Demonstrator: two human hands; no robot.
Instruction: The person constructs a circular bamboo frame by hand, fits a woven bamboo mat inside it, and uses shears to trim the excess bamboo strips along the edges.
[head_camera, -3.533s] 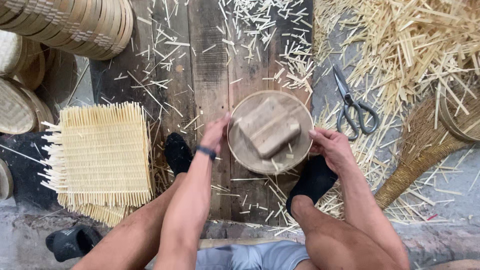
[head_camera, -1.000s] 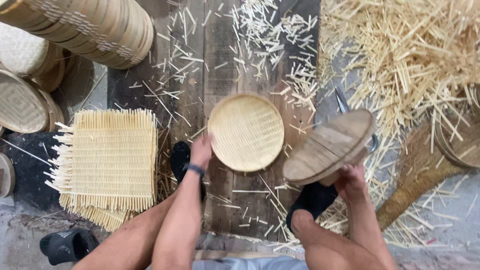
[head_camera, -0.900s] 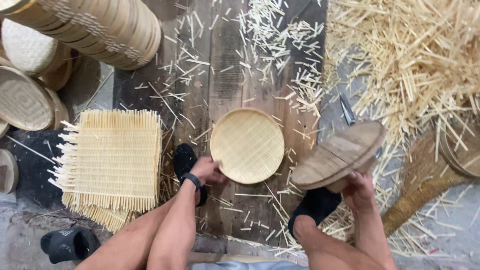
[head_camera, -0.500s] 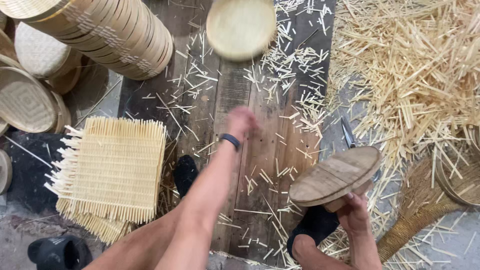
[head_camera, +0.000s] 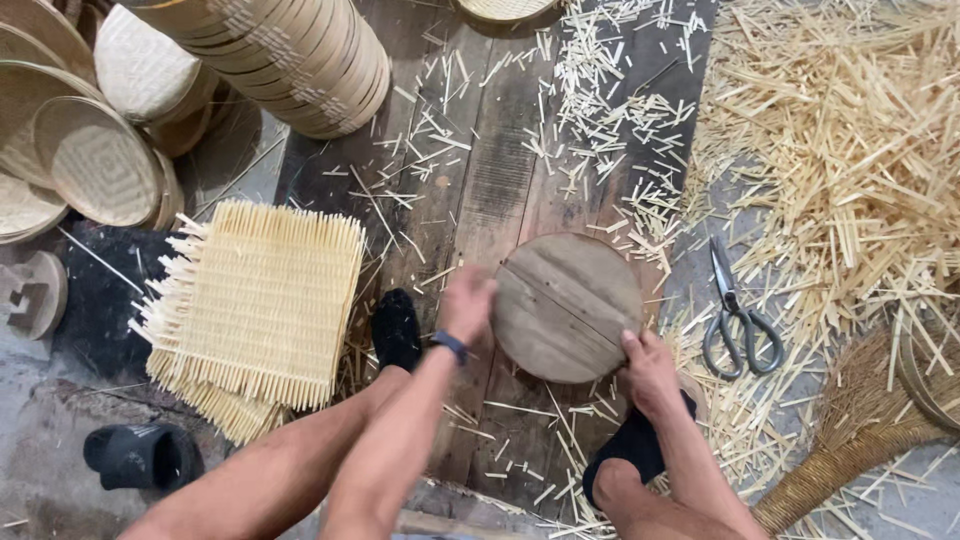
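A round wooden disc (head_camera: 567, 306) lies flat on the dark plank floor between my feet. My right hand (head_camera: 648, 368) grips its lower right edge. My left hand (head_camera: 467, 303) is blurred at the disc's left edge, touching or nearly touching it, fingers apart; I cannot tell if it grips. A round woven bamboo tray (head_camera: 503, 9) lies at the top edge, far from both hands. A stack of square woven bamboo mats (head_camera: 255, 302) sits to the left of my left foot.
Scissors (head_camera: 737, 320) lie right of the disc. A heap of bamboo splints (head_camera: 850, 170) covers the right side. A leaning stack of round trays (head_camera: 290, 50) and loose baskets (head_camera: 95, 160) fill the upper left. A broom (head_camera: 850, 450) lies lower right, a black sandal (head_camera: 140, 455) lower left.
The woven tray left my left hand and landed at the far top. My left hand drew back to the disc. My right hand set the wooden disc down flat on the planks.
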